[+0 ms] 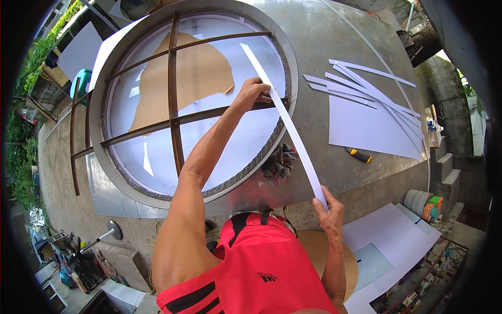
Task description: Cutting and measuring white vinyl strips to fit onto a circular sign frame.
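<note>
A long, narrow white strip [297, 137] slants across the work surface, its far end over a large round metal frame [292, 57]. My right hand [329, 210] grips the near end between thumb and fingers. Farther up, my left hand [254, 93] pinches the strip's left edge, above one of the frame's brown crossbars [172, 78]. Inside the frame, beneath the bars, a torn piece of brown paper [204, 68] lies on a pale sheet [219, 159]. A bunched dark cloth [280, 163] sits by the frame's near right side, partly under the strip.
Several loose white strips [361, 94] and a white sheet [361, 125] lie on the metal tabletop [319, 36] at right, near a yellow-and-black handled tool [359, 155]. Larger white panels [392, 230] and a round wooden board [324, 251] are below, at lower right.
</note>
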`<state>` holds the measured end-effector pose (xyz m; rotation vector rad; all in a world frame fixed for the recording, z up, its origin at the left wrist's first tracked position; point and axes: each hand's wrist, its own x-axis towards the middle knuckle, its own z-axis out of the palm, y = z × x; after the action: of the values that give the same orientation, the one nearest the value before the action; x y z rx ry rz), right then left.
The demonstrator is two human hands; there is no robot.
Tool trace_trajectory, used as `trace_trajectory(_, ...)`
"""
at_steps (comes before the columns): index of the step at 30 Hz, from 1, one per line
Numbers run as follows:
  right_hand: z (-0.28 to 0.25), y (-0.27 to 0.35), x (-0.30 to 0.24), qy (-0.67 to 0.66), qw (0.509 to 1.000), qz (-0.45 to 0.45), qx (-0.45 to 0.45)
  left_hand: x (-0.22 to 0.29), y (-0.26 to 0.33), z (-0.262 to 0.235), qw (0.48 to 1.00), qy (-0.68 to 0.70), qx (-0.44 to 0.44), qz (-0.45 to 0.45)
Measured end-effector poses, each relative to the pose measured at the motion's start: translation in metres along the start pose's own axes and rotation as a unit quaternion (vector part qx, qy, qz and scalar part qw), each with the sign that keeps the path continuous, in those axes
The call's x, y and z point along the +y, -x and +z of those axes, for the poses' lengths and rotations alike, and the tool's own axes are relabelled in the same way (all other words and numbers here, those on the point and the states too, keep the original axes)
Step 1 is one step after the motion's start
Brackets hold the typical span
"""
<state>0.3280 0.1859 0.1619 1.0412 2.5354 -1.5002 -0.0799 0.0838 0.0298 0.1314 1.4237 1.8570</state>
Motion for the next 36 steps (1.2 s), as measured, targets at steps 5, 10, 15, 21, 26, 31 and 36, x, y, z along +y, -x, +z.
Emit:
trace_trajectory(5, 0.015, 0.002, -0.018, 0.027, 0.999, -0.011, 0.026, 0.005, -0.008, 0.000, 0.999, -0.024, -0.004, 0.037)
trace_trajectory(10, 0.022, 0.028, 0.007, 0.012, 0.999, 0.009, 0.030, 0.013, -0.001, 0.016, 0.993, -0.088, -0.068, 0.040)
trace_trajectory(15, 0.052, -0.013, -0.003, 0.061, 0.993, -0.080, 0.060, 0.012, -0.050, -0.001, 0.990, -0.058, -0.005, 0.125)
trace_trajectory(21, 0.069, -0.072, -0.038, 0.070, 0.992, -0.096, 0.046, 0.012, -0.111, -0.014, 0.986, -0.059, 0.075, 0.136)
trace_trajectory(26, 0.081, -0.091, -0.046, 0.060, 0.991, -0.111, 0.040, 0.014, -0.133, -0.025, 0.985, -0.039, 0.118, 0.120)
trace_trajectory(31, 0.078, -0.092, -0.051, 0.079, 0.992, -0.091, 0.036, 0.020, -0.130, -0.005, 0.987, -0.046, 0.115, 0.103)
trace_trajectory(36, 0.059, -0.083, -0.068, 0.091, 0.993, -0.079, 0.008, 0.018, -0.142, -0.003, 0.975, -0.066, 0.162, 0.138)
